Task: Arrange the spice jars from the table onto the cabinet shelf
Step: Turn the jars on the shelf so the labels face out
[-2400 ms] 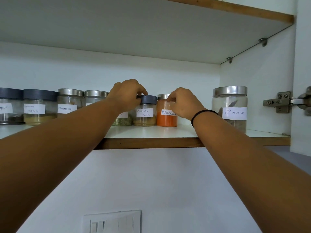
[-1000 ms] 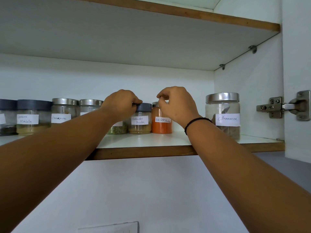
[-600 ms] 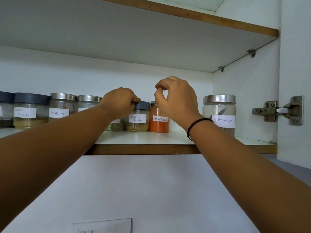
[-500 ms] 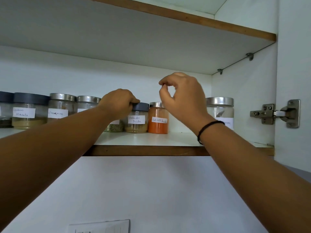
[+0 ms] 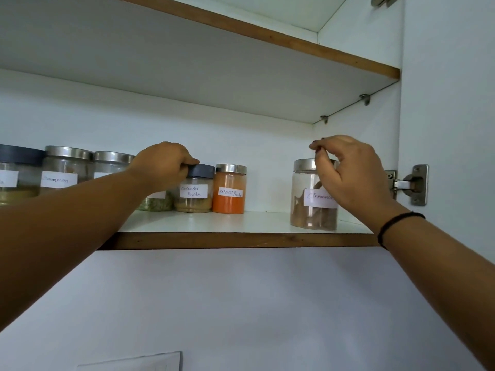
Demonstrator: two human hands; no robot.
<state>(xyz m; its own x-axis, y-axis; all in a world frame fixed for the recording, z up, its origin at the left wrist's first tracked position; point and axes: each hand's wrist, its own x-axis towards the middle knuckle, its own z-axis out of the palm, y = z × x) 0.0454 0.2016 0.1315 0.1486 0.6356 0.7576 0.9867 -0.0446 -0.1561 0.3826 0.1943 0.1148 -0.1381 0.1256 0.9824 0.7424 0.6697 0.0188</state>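
Obs., cabinet shelf (image 5: 241, 240), both arms raised to it.

Left hand (image 5: 163, 167): fingers curled over the dark lid of the coriander powder jar (image 5: 195, 192), gripping it from above. The jar stands upright mid-shelf. Just to its right, touching or nearly so, is the red chilli powder jar (image 5: 229, 192), steel lid, orange contents. On its left a jar of green contents (image 5: 156, 204) is mostly hidden behind the left wrist.

Right hand (image 5: 351, 175): fingers curled, thumb and forefinger tips pressed together above the steel lid of the large cinnamon jar (image 5: 308, 199). Nothing is visible between the fingers. The lower fingers cross in front of the lid and label; cannot tell whether they touch. The jar stands near the shelf's right end, well apart from the chilli jar. A black band (image 5: 396, 223) is on this wrist.

Further left: two steel-lidded jars (image 5: 67, 170), one labelled cinnamon, then a dark-lidded jar (image 5: 16, 172) cut by the frame edge.

Surroundings: upper shelf (image 5: 267, 36) overhead; door hinge (image 5: 412, 184) right of the right hand; a pale wall plate (image 5: 134, 362) at the bottom.
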